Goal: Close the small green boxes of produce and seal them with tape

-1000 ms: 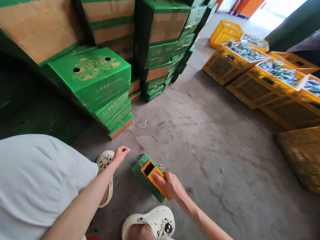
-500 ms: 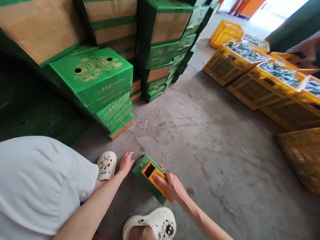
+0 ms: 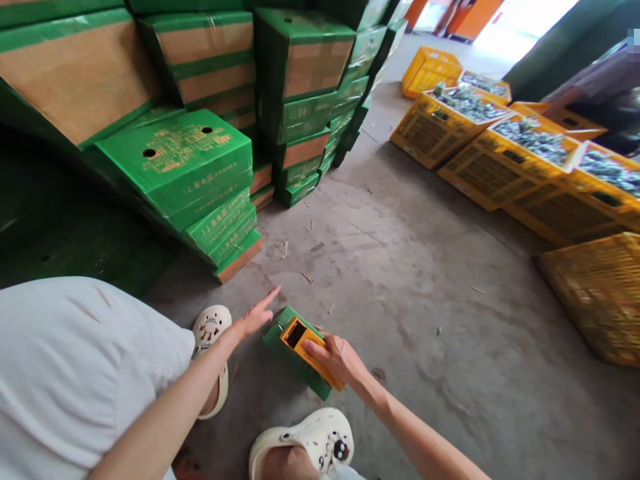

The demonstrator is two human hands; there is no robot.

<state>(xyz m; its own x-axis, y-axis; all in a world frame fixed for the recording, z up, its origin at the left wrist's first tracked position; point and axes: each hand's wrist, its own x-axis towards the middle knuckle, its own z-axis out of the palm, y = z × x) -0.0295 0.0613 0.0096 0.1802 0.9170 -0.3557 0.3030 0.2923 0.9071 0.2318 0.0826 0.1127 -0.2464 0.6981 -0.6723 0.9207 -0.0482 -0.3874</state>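
Yellow handheld case [image 3: 299, 345] is over a small green carton [image 3: 297, 366] on the near floor [image 3: 400, 300], right hand [image 3: 340, 360] clamped round the case; left hand [image 3: 254, 320] empty, fingers extended. Probably light, stiff; best held by long sides.

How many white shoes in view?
2: one white shoe partly behind the left forearm; another white shoe at bottom centre, near the small green box.

Glossy card cartons [image 3: 183, 167] upper L of frame, w/ matt brown panels [image 3: 320, 70]; plastic crates [image 3: 480, 179] upper R; smooth plastic-look yellow device [image 3: 313, 360] btm ctr; matt white cloth [image 3: 65, 360] lower L; rough, matt concrete-look floor [image 3: 400, 287] ctr
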